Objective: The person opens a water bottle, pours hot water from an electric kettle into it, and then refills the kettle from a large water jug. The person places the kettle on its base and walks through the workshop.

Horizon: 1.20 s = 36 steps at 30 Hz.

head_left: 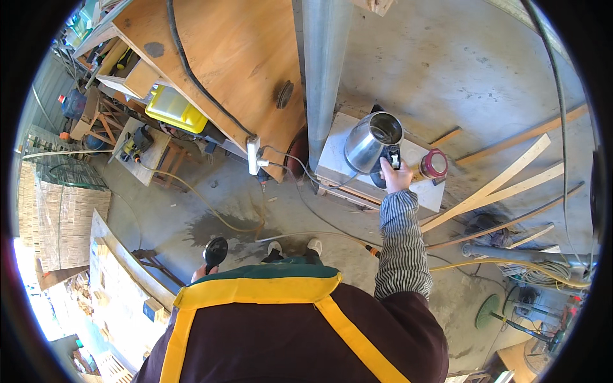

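An open-topped stainless steel kettle [365, 145] stands tilted in view on a small white-topped cabinet [335, 137]. My right hand [397, 176], reaching out in a striped sleeve, is closed round its black handle. Down at the left, my left hand [203, 273] holds a round, glossy black thing like a lid [216, 251]; my clothing hides part of that hand. Just right of the kettle is a jar with a dark red lid [435, 164].
A power strip [254, 153] hangs by the wooden bench [242, 57], its cords running toward the cabinet. Beside the cabinet rises a metal post [324, 70]. Wooden strips [495, 185] lean at the right. A yellow hose [211, 207] crosses the floor near a wet patch [223, 230].
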{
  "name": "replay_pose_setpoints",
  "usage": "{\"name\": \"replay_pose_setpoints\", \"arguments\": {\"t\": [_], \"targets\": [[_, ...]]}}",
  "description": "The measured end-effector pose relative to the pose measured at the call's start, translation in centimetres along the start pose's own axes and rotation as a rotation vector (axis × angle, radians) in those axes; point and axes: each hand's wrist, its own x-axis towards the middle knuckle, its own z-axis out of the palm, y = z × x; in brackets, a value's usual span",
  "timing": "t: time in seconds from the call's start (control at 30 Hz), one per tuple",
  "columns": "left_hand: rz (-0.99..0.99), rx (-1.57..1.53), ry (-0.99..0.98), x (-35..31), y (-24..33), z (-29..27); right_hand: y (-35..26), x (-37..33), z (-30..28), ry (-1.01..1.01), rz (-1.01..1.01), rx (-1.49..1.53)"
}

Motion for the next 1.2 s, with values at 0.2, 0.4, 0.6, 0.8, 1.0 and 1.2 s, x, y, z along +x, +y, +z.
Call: {"name": "replay_pose_setpoints", "arguments": {"t": [0.2, 0.4, 0.6, 0.8, 1.0, 1.2], "targets": [[0.041, -0.012, -0.067, 0.4, 1.9, 0.3, -1.7, -0.3, -2.0, -0.175, 0.042, 0.137], [0.12, -0.056, -0.045, -0.5, 6.7, -0.3, -1.8, 0.6, -1.7, -0.205, 0.181, 0.227], [0.344, -0.332, -0.348, 1.6, 15.8, 0.0, -2.9, -0.5, -1.8, -0.09, 0.061, -0.061], [0.268, -1.004, -0.65, 2.0, 27.0, 4.2, -5.7, -13.7, 3.3, 0.055, -0.219, -0.163], [0.367, -1.24, -0.643, 0.6, 31.8, 10.5, -7.3, -21.7, 10.4, -0.363, -0.203, -0.023], [0.817, -0.892, -0.457, -0.5, 32.6, 12.9, -8.8, -20.1, 9.4, -0.223, -0.18, 0.023]]}}
